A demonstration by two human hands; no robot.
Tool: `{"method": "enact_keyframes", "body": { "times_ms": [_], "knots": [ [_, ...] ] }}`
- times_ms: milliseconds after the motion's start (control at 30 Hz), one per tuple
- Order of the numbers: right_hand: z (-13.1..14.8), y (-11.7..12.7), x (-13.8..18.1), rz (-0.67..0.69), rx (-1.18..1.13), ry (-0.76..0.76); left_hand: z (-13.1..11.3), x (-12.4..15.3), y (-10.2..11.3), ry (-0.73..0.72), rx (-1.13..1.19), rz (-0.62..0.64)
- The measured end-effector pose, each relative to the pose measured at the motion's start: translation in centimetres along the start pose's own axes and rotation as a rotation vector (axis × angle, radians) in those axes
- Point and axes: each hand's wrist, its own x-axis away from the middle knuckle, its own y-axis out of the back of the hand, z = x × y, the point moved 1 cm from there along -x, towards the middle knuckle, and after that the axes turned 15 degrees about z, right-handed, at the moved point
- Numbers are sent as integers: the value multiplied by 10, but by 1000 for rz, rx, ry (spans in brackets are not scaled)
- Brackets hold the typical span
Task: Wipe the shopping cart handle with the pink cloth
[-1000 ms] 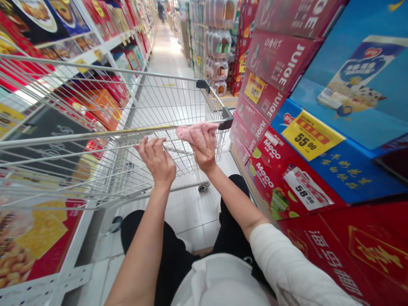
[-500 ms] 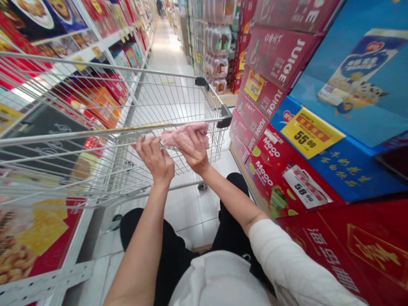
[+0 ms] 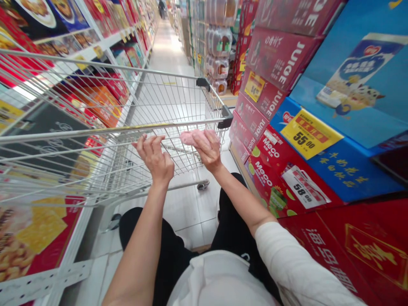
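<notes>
A wire shopping cart stands sideways in front of me, with dark corner caps at its right end. My left hand is closed on the cart's near side, fingers curled at the wires just below the top rail. My right hand grips a fluffy pink cloth, bunched under the fingers. It presses the cloth at the same near side, close to the right corner. Part of the cloth is hidden by the right hand.
Shelves of packaged goods line the left side. Stacked drink cartons and boxes with price signs rise close on my right. A cart wheel rests on the tiled floor. Far down the aisle a person is visible.
My right hand has moved right along the cart's side with the pink cloth, away from my left hand. My left hand stays in nearly the same place.
</notes>
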Motion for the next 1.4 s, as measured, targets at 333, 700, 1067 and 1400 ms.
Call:
{"method": "enact_keyframes", "body": {
  "times_ms": [333, 700, 1067, 1400],
  "knots": [
    [24, -34, 58, 66, -18, 150, -3, 2, 3, 1, -17, 11],
    [20, -66, 64, 224, -34, 114, -5, 3, 4, 19, -23, 21],
    [31, -61, 41, 161, -11, 147, -3, 4, 0, 31, -8, 2],
    [27, -56, 76, 192, -84, 37, -3, 3, 4, 9, -27, 26]
  ]
}}
